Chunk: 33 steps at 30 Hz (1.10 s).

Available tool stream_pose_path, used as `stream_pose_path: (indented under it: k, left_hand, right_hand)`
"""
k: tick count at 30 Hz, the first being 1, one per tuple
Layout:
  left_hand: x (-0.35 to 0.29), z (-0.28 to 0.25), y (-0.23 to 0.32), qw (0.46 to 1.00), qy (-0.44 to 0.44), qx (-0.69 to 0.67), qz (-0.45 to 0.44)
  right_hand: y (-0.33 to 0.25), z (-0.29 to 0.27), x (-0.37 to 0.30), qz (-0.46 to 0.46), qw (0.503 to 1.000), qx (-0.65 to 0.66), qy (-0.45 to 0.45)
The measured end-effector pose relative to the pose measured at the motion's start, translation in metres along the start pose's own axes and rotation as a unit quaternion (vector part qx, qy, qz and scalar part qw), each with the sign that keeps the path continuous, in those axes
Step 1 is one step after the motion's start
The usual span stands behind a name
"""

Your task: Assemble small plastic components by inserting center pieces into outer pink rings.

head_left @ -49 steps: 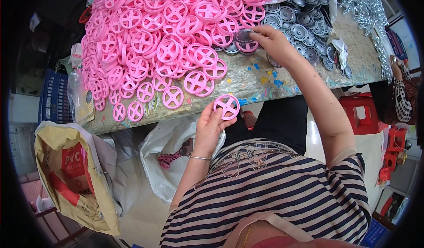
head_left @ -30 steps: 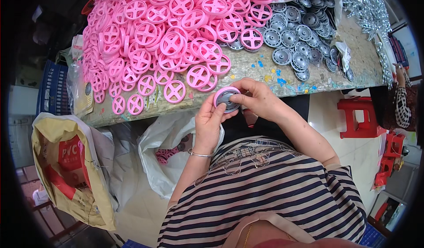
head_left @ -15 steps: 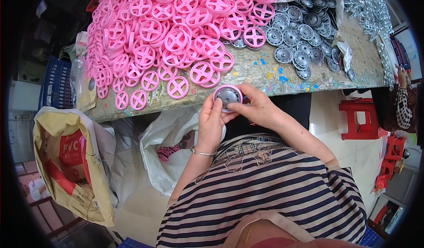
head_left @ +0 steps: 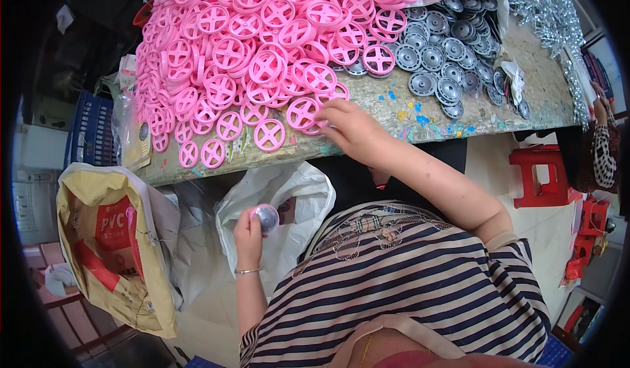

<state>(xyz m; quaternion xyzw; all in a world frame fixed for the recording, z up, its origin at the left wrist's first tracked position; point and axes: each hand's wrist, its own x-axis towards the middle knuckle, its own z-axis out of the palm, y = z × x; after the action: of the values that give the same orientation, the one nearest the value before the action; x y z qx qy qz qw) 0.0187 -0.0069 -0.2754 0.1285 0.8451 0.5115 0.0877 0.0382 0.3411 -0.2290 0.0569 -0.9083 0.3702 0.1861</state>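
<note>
In my left hand (head_left: 249, 238) is a toy wheel (head_left: 266, 218), a grey disc set in a pink rim, held over the mouth of a white woven sack (head_left: 314, 183). My right hand (head_left: 359, 132) is at the table's front edge, its thumb and fingers closed round the edge of a pink wheel rim, mostly covered by the fingers. Beside it lies another pink wheel rim (head_left: 302, 113) with four-way spokes. A large heap of pink rims (head_left: 262, 66) spreads behind, and grey discs (head_left: 433, 58) are piled to its right.
The worn wooden table (head_left: 394, 128) carries paint flecks. Left of the white sack stands an open tan sack (head_left: 72, 201). A red stool (head_left: 541, 174) is at the right, near another person's checked sleeve (head_left: 604, 161). Silver tinsel (head_left: 548, 27) hangs over the table's far right.
My hands have parted. The left has carried the pink-rimmed grey wheel down and left to the white sack; the right has moved up to the pink rims at the table edge.
</note>
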Motion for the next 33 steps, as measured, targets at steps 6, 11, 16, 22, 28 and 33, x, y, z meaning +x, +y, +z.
stream_pose_path:
  k: [6,11,16,22,28,33]
  left_hand:
    - [-0.007,-0.002,-0.032,0.935,-0.102,0.334,0.059]
    - [0.019,0.04,0.039,0.993,-0.047,-0.083,-0.075]
    - [0.043,0.106,0.102,0.927,-0.081,-0.366,-0.024]
    - [0.047,0.151,0.122,0.871,-0.181,-0.449,-0.082]
    - [0.048,0.149,0.119,0.855,-0.222,-0.452,-0.122]
    - [0.047,0.155,0.119,0.837,-0.231,-0.477,-0.138]
  right_hand:
    - [0.003,0.028,0.03,-0.032,0.988,-0.146,-0.034]
    - [0.013,0.023,0.031,-0.007,0.984,-0.174,-0.045]
    - [-0.033,-0.005,0.006,-0.084,0.995,-0.035,0.032]
    - [-0.019,-0.023,-0.044,0.001,0.998,0.058,0.029]
    - [0.073,-0.103,-0.059,0.107,0.936,-0.317,0.108]
    - [0.109,-0.105,-0.062,0.092,0.907,-0.4,0.094]
